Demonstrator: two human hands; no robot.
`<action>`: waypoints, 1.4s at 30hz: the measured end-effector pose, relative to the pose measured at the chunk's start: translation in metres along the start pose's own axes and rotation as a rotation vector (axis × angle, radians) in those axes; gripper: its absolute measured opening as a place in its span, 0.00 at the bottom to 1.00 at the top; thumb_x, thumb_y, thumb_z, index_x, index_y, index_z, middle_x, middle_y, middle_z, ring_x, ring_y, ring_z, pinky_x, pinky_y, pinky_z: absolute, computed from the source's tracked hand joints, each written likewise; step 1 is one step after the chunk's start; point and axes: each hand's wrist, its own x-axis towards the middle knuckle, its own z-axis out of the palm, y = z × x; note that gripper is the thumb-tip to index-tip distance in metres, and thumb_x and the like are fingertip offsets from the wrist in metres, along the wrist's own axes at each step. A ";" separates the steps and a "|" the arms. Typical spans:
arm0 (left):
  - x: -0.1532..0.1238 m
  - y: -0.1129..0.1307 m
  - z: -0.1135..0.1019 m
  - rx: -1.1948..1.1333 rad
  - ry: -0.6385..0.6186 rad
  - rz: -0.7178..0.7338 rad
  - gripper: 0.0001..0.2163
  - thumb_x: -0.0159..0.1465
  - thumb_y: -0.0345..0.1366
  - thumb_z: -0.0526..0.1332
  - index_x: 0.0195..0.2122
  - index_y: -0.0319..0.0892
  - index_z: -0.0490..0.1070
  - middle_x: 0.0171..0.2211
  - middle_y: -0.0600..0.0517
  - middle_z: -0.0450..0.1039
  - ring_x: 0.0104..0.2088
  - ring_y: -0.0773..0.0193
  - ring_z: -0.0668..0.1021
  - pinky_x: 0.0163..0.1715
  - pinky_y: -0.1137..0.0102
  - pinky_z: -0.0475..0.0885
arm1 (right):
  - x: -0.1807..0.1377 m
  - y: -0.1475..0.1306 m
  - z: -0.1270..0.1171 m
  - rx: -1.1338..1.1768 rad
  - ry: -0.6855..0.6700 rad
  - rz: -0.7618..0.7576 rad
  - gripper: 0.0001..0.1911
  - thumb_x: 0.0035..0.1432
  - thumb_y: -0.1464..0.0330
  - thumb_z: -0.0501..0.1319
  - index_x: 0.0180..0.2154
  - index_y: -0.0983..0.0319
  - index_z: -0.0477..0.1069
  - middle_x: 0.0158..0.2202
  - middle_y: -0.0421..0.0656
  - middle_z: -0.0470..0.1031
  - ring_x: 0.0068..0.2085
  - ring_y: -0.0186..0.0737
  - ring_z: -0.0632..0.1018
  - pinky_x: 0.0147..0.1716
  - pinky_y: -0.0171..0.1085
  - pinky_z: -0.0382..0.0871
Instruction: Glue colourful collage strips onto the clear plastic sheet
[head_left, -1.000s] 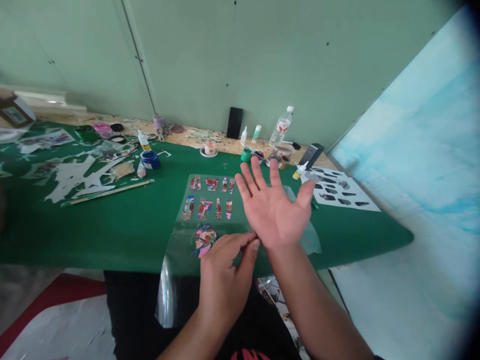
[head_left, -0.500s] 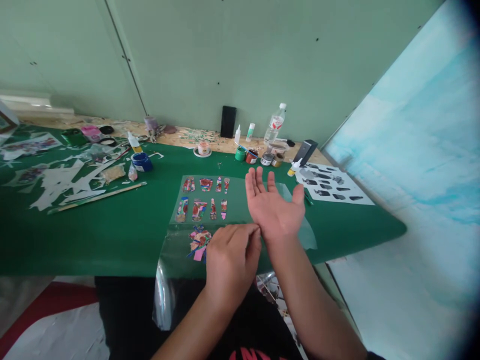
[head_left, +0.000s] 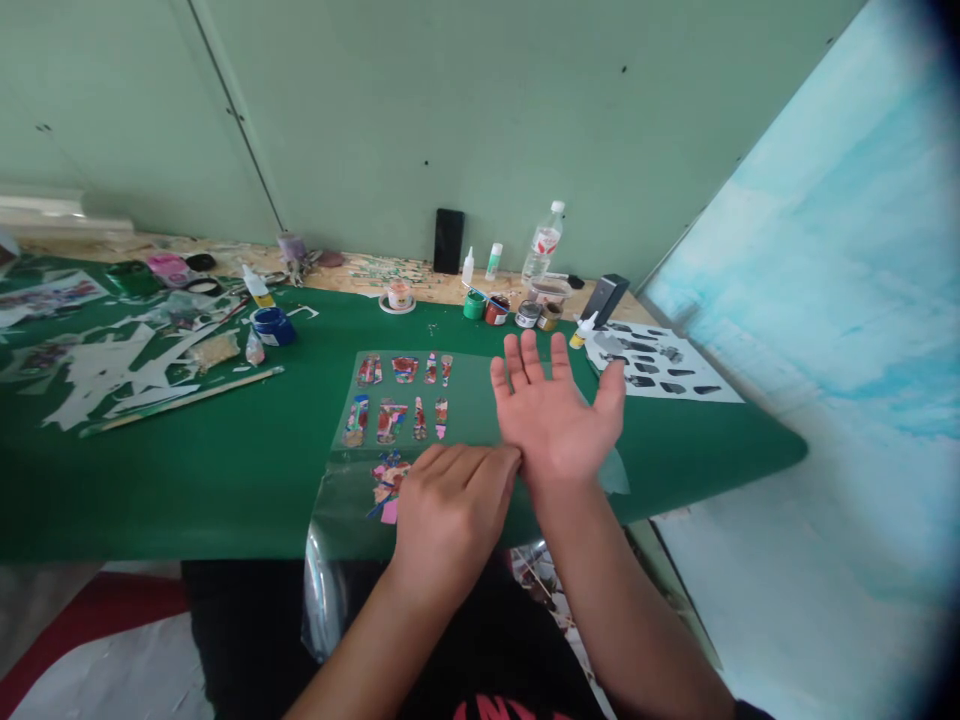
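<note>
My right hand (head_left: 561,425) is held palm up above the clear plastic sheet (head_left: 480,400), fingers spread and nothing in it. Against the outer edge of that palm, near the wrist, the closed fingertips of my left hand (head_left: 456,505) are pinched together; whatever is between them, if anything, is too small to make out. Two rows of small multicoloured collage pieces (head_left: 391,420) lie on the sheet. Closer to me, a pile of coloured scraps (head_left: 388,478) is partly covered by my left hand.
Paint jars (head_left: 496,310), a water bottle (head_left: 542,243) and a phone (head_left: 448,241) stand at the back. On the right lies a white sheet with dark shapes (head_left: 667,365). White paper offcuts (head_left: 124,365), a long stick (head_left: 184,400) and a blue jar (head_left: 273,326) lie left.
The fingers of my right hand have spread wider. My left hand keeps its pinch at the palm's edge and covers more of the scrap pile. The whole view has shifted slightly.
</note>
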 end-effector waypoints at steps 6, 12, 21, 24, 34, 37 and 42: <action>0.005 -0.001 0.000 0.083 -0.015 0.043 0.07 0.65 0.26 0.60 0.30 0.40 0.72 0.24 0.55 0.75 0.25 0.65 0.77 0.30 0.66 0.67 | 0.008 -0.003 -0.006 -0.053 -0.050 0.014 0.27 0.61 0.41 0.48 0.42 0.55 0.70 0.47 0.47 0.77 0.60 0.47 0.74 0.59 0.57 0.69; -0.001 0.009 0.003 -0.203 0.064 -0.206 0.04 0.67 0.28 0.60 0.37 0.40 0.74 0.30 0.54 0.80 0.30 0.68 0.80 0.33 0.72 0.71 | 0.020 -0.009 -0.010 -0.067 -0.149 0.075 0.26 0.69 0.48 0.40 0.37 0.56 0.67 0.44 0.50 0.77 0.58 0.46 0.75 0.55 0.57 0.73; -0.002 0.021 0.012 -0.370 0.102 -0.227 0.04 0.66 0.28 0.63 0.40 0.39 0.78 0.35 0.52 0.83 0.36 0.69 0.83 0.37 0.75 0.74 | 0.005 -0.019 0.018 0.355 0.051 0.292 0.28 0.71 0.49 0.32 0.44 0.57 0.64 0.43 0.49 0.75 0.47 0.43 0.79 0.35 0.45 0.80; -0.004 0.019 0.014 -0.331 0.145 -0.191 0.03 0.65 0.28 0.65 0.39 0.39 0.79 0.35 0.52 0.83 0.36 0.69 0.83 0.38 0.74 0.74 | 0.004 -0.018 0.019 0.467 0.105 0.312 0.27 0.70 0.48 0.36 0.45 0.58 0.63 0.42 0.49 0.74 0.44 0.41 0.79 0.31 0.41 0.80; -0.004 0.010 0.019 -0.071 0.033 -0.172 0.04 0.69 0.29 0.59 0.37 0.41 0.72 0.32 0.52 0.78 0.31 0.64 0.78 0.32 0.68 0.67 | 0.008 -0.011 0.011 0.467 0.174 0.285 0.24 0.69 0.48 0.40 0.46 0.58 0.61 0.40 0.48 0.72 0.41 0.40 0.78 0.29 0.39 0.78; -0.007 0.009 0.020 -0.303 -0.072 -0.428 0.06 0.71 0.33 0.54 0.37 0.43 0.68 0.29 0.54 0.73 0.29 0.65 0.76 0.31 0.69 0.66 | 0.009 -0.010 0.006 0.479 0.165 0.265 0.24 0.69 0.48 0.43 0.46 0.60 0.62 0.40 0.48 0.72 0.42 0.40 0.78 0.31 0.38 0.78; -0.013 0.010 0.023 -0.929 -0.088 -0.801 0.12 0.74 0.43 0.50 0.34 0.45 0.62 0.25 0.57 0.66 0.26 0.68 0.71 0.29 0.71 0.66 | 0.001 -0.006 0.000 0.212 0.006 0.112 0.27 0.68 0.46 0.44 0.44 0.59 0.67 0.43 0.48 0.74 0.47 0.41 0.78 0.42 0.42 0.77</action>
